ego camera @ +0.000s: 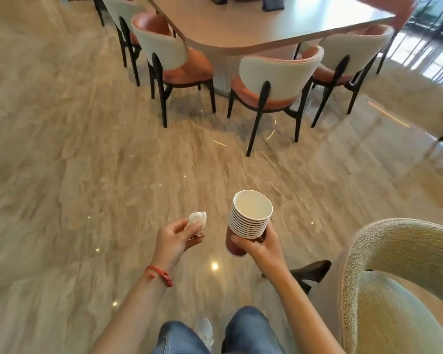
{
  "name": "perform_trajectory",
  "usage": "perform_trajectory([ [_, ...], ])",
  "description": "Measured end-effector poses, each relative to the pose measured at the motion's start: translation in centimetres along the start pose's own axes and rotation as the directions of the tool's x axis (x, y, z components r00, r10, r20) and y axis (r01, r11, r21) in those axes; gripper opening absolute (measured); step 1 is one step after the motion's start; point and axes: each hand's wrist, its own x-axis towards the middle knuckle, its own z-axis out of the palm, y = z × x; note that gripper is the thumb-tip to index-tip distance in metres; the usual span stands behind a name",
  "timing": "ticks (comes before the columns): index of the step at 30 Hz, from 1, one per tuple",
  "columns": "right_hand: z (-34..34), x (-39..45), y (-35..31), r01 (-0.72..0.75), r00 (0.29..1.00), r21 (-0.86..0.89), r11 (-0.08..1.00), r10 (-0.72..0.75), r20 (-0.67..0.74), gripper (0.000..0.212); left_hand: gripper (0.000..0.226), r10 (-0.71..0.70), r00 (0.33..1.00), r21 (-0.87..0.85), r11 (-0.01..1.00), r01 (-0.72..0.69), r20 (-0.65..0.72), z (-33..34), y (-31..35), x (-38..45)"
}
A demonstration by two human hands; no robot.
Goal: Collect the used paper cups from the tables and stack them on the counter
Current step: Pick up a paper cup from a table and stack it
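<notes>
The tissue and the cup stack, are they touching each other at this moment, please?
Apart. The head view shows the tissue pinched in the left hand and the cup stack gripped in the right hand, with bare floor visible between them.

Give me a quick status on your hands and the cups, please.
Right hand grips stack of paper cups, upright. Left hand pinches crumpled tissue. Table and chairs ahead; no counter in view.
</notes>
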Motion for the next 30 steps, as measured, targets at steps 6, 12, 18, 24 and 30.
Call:
perform_trajectory([
  [6, -1.5, 7.8, 3.4, -0.03, 0.992, 0.007, 1.0, 0.031, -0.122, 0.054, 0.007, -0.037, 0.992, 0.07, 0.997, 0.029, 0.121, 5.1, -0.8, 9.4],
  [12, -5.8, 15.5, 3.2, -0.04, 0.974, 0.045, 0.998, 0.049, -0.223, 0.06, 0.006, -0.066, 0.976, 0.105, 0.993, 0.045, 0.208, 12.8, 0.3, 17.4],
  [18, -12.8, 21.1, 2.4, -0.074, 0.921, 0.088, 0.993, 0.102, -0.376, 0.062, 0.009, -0.138, 0.923, 0.193, 0.979, 0.071, 0.36, 23.0, 1.8, 23.0],
  [24, -19.7, 23.5, 3.1, -0.111, 0.776, 0.138, 0.984, 0.173, -0.607, 0.049, 0.007, -0.233, 0.816, 0.306, 0.949, 0.073, 0.529, 33.0, 2.0, 26.9],
  [30, -25.8, 29.4, 4.9, -0.079, 0.633, 0.155, 0.985, 0.169, -0.755, 0.053, 0.007, -0.292, 0.706, 0.382, 0.923, 0.033, 0.645, 42.7, 0.3, 33.6],
])
